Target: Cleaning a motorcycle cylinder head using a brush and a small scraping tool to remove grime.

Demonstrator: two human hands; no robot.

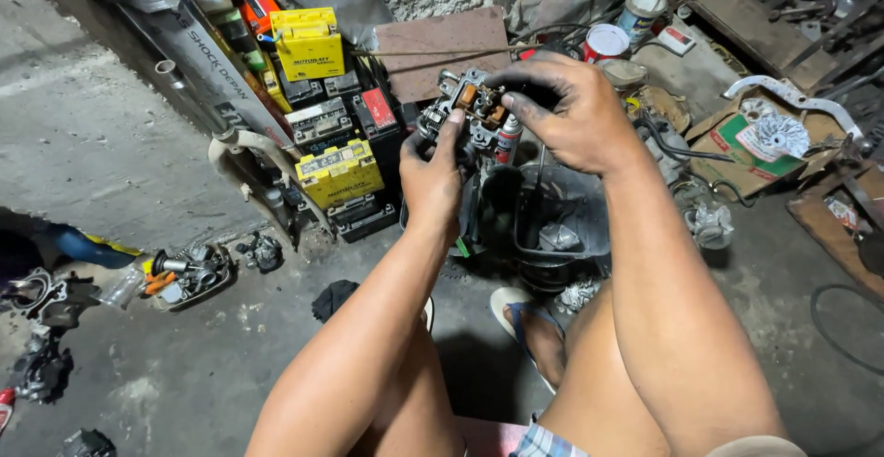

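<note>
Seated low over a concrete floor point(138, 144), both greasy hands raised in front of the knees. Left hand point(433, 176) wrapped around the lower body of a carburetor point(468, 107), fingers point(448, 135) curled shut on it from below and from the left. Right hand point(566, 107) over the top of the same carburetor, thumb and forefinger pinched tight on a small part near its upper face; exactly what sits between those fingertips too dark to tell. Carburetor held in the air, upright or slightly tilted, well above a black plastic bucket point(562, 227) on the floor between the feet, with a small spray can point(508, 139) just behind it.

Judged as an inspection or strip-down step: body steadied by the left, fine work on the top fitting by the right. Next move likely calling for a steady left grip and a careful twist or pull by the right, kept over the bucket so that any small loose piece drops inside rather than onto the floor.

Around: stacked yellow and black batteries point(336, 172) to the left, a tray of small parts point(189, 273), paint tins point(606, 43) behind, a cardboard box point(746, 144) to the right
</note>
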